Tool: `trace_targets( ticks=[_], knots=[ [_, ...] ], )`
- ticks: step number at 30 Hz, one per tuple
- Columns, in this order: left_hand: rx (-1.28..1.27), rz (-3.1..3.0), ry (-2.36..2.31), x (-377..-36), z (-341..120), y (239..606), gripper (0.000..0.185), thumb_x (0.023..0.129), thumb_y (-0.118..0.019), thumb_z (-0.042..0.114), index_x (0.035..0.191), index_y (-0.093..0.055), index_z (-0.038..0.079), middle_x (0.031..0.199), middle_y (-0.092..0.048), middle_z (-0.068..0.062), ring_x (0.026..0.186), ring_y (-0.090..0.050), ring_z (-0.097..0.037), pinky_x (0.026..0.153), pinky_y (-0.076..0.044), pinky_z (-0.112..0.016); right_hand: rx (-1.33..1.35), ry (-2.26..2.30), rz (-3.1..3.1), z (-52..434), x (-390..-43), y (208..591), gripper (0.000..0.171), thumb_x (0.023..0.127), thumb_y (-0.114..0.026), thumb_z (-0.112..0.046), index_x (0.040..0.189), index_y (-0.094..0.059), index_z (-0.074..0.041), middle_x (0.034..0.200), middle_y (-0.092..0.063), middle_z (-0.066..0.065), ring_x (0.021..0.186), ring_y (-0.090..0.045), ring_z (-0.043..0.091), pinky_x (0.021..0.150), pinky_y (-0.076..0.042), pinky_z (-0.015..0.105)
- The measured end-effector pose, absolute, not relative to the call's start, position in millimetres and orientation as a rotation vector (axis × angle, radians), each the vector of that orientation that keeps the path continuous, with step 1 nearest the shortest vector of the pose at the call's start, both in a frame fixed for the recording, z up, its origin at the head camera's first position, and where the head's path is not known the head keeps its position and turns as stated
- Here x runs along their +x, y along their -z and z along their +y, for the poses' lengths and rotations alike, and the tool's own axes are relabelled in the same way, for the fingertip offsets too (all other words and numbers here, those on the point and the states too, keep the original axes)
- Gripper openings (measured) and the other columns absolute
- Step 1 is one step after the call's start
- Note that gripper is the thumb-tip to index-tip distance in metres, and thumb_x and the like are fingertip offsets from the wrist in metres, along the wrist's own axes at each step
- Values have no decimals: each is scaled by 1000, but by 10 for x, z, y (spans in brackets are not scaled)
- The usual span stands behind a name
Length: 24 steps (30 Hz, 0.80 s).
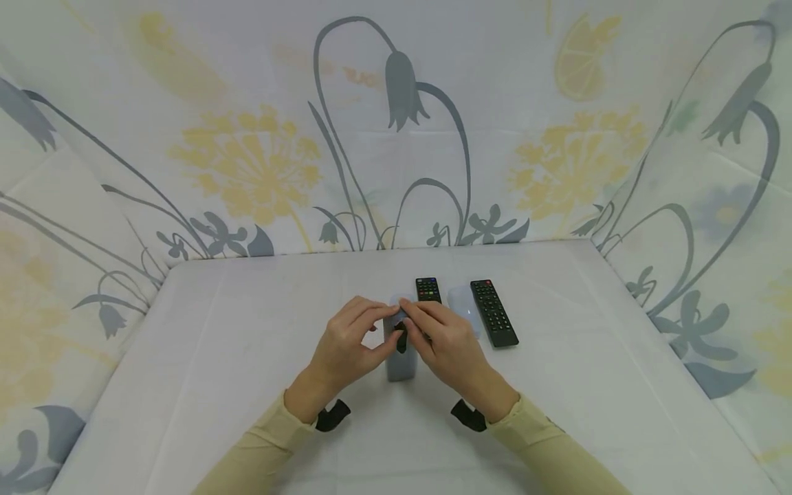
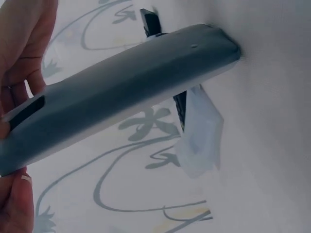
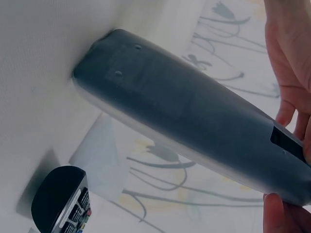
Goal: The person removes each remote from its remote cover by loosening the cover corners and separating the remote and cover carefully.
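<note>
A remote control in a grey-blue cover (image 1: 401, 368) stands tilted, its lower end at the white table. Its smooth back, with small round bumps near the low end, fills the middle of the left wrist view (image 2: 131, 82) and the right wrist view (image 3: 180, 107). My left hand (image 1: 353, 337) pinches the upper end from the left, and my right hand (image 1: 448, 344) grips it from the right. The fingertips of both hands meet at the top edge, thumbs beside a dark opening (image 3: 286, 141) in the cover. The front of the remote is hidden.
Behind my right hand lie a black remote (image 1: 428, 289), partly covered by the fingers, and a pale bluish translucent cover (image 1: 460, 306). A longer black remote (image 1: 493, 313) lies to its right. Flower-patterned cloth (image 1: 402, 172) walls the table (image 1: 247, 309) at the back and sides.
</note>
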<state>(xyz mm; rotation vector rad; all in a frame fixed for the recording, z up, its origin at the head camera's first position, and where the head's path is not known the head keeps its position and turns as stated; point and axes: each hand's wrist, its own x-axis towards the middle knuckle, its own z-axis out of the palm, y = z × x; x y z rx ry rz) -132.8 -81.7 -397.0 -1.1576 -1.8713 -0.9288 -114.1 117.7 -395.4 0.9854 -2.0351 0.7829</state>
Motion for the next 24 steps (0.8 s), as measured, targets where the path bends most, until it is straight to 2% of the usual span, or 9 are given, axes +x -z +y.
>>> trace_targets(
  ticks=[9,14,18,24],
  knots=[
    [-1083,-1902,770,-1295,-810,3907,19,90,-59,10,98,-72,-1,85,-68,-7,71,-63,-19,60,-53,-24,965,-839,-2056,1157,-1136,3976,39,104,-53,-27,120,-68,6,102,-67,14,75,-65,19,60,-53,21],
    [-1067,-1883,687,-1301,-804,3899,23,94,-53,11,94,-73,-1,81,-69,-7,68,-62,-18,58,-53,-23,972,-827,-2039,1149,-1140,4003,36,101,-60,-24,121,-68,5,110,-66,16,80,-68,21,63,-55,22],
    [-1061,-1878,721,-1290,-794,3915,26,98,-52,12,94,-73,-1,83,-70,-7,69,-63,-18,59,-53,-23,987,-845,-1976,1137,-1135,4014,33,99,-64,-21,117,-70,6,116,-64,20,86,-71,25,68,-57,24],
    [-1021,-1855,948,-1283,-757,3979,24,100,-54,15,98,-72,-1,90,-72,-10,75,-66,-20,57,-53,-25,967,-839,-1928,1112,-1126,3970,30,100,-63,-20,111,-73,5,110,-68,19,89,-72,27,72,-57,26]
  ],
)
